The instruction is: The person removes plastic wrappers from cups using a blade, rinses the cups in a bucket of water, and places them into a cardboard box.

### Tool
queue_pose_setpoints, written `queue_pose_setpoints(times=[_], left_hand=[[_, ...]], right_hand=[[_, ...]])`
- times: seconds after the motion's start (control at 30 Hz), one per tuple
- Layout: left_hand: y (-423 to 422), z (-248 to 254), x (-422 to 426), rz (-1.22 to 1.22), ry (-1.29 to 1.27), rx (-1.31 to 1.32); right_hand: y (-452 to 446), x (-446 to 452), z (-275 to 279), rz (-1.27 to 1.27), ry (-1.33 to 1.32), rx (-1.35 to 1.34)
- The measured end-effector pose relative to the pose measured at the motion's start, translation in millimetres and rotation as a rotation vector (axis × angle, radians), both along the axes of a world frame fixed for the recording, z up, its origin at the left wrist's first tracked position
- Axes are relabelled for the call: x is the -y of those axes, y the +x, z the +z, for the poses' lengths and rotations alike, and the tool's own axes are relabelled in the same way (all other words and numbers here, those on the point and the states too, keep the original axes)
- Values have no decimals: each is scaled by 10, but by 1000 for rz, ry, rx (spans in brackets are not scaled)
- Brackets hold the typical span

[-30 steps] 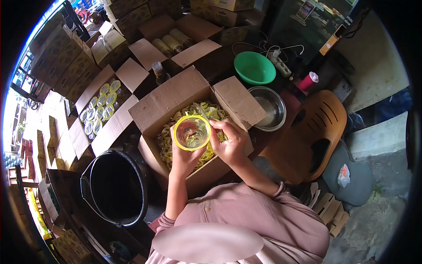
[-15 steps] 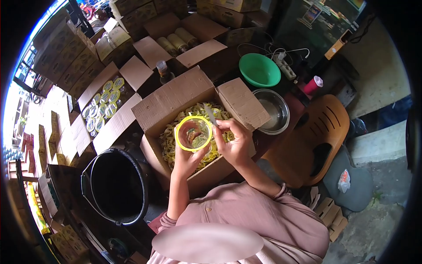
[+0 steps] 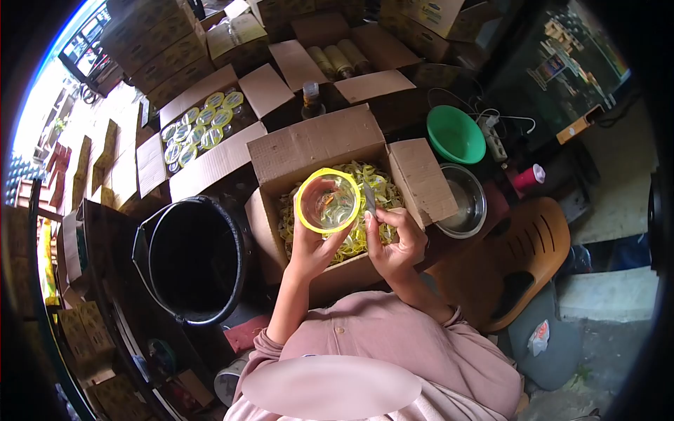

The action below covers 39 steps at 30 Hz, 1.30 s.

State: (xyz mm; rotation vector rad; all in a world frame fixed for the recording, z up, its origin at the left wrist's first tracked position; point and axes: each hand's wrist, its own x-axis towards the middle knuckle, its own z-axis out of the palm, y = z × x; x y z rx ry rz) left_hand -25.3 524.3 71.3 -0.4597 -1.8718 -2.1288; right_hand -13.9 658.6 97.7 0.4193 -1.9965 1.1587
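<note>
fingers of the right hand (image 3: 397, 245) pinch a thin grey blade (image 3: 369, 199), perhaps for fine control. just left of them, the left hand (image 3: 314, 244) curls its fingers around a yellow-rimmed cup (image 3: 327, 202), mouth up, seemingly to steady it. below both sets of fingers, yellow strips (image 3: 382, 184) lie in an open carton (image 3: 316, 144).

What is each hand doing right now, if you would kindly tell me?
Left hand: closed around a clear cup with a yellow rim.
Right hand: closed, pinching what looks like a small blade.
</note>
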Motion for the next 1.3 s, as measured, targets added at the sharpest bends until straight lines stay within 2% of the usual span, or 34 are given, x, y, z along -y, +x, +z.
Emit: queue_pose_setpoints(times=[0.13,0.33,0.4,0.6,0.7,0.8,0.97,1.3], left_hand=[[37,-4,15,30,31,-35],[96,-13,48,170,-155,-110],[119,-18,37,175,-146,-93],[167,-15,-8,154,-202,-89],[167,-25,-5,129,-208,-84],[147,-29,-1,110,-163,-79],[130,-29,17,99,-132,-69],[191,80,65,62,-279,-80]], right_hand=[[-21,31,-27,44,21,2],[-51,66,-25,110,37,-19],[-63,74,-19,117,51,-17],[-117,46,44,92,70,-24],[-152,14,63,137,27,-31],[-137,-17,4,158,-92,84],[-69,-68,-9,167,-37,56],[-130,-72,39,148,43,-18]])
